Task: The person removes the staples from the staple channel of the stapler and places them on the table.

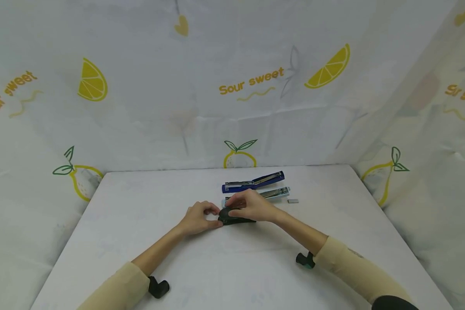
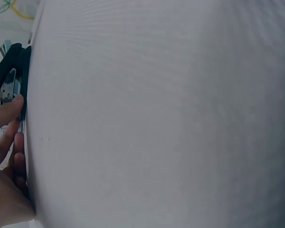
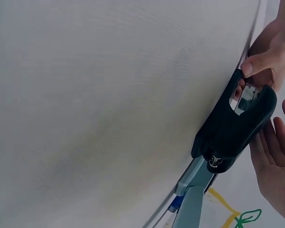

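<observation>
– While the head view mostly hides the black stapler's (image 1: 234,221) gap, what does the right wrist view show?
– Metal (image 3: 247,98) inside; the left hand (image 1: 199,218) pinches the base's tip between thumb and fingers
– And the right hand (image 1: 254,206)?
– Bent over the top; whether it grips, I cannot tell. The stapler lies midway across the worktop (image 1: 217,267), toward its far edge

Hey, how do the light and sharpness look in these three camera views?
Head view: even light, soft faint shadows on the table; left wrist: table blurry, darkening toward the right edge; right wrist: dim, a broad diffuse shadow across the table, the black stapler clearer-edged.
</observation>
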Motion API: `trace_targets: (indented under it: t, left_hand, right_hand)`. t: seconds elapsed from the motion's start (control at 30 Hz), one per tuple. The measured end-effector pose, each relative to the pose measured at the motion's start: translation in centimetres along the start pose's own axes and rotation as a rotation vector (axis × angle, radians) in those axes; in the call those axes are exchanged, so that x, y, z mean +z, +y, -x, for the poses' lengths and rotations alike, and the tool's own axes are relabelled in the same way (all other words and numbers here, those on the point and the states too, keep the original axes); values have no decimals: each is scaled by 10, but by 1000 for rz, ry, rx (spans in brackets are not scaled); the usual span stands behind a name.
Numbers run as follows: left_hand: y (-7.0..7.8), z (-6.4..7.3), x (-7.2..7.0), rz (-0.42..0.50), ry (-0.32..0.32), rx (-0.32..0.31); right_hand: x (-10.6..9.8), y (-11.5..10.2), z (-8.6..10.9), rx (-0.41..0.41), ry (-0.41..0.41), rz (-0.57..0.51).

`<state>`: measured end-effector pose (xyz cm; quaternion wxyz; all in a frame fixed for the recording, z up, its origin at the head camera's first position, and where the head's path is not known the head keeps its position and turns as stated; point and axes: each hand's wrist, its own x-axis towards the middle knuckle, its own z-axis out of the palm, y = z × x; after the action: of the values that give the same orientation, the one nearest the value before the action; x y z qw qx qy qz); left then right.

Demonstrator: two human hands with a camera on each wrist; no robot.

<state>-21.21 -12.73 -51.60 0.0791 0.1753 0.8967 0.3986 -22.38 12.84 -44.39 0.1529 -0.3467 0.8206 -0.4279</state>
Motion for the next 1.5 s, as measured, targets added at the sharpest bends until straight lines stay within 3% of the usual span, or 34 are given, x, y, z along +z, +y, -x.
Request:
trace_targets:
  t: [0.23, 0.57, 1.07, 1.3, 1.5]
  left_hand:
    - [-3, 0, -1, 1, 8, 13]
    - [-1, 3, -1, 26, 26, -29]
    - [1, 2, -2, 32, 12, -27]
    - [2, 2, -2, 29, 11, -14]
    - [3, 1, -1, 20, 6, -22]
  right_hand:
    - [9, -4, -8, -59, 1, 201]
    - [13, -3, -11, -51, -1, 243]
    - [-7, -8, -1, -4, 34, 63]
    - [-15, -9, 11, -43, 95, 67]
    - [-28, -12, 25, -27, 142, 76]
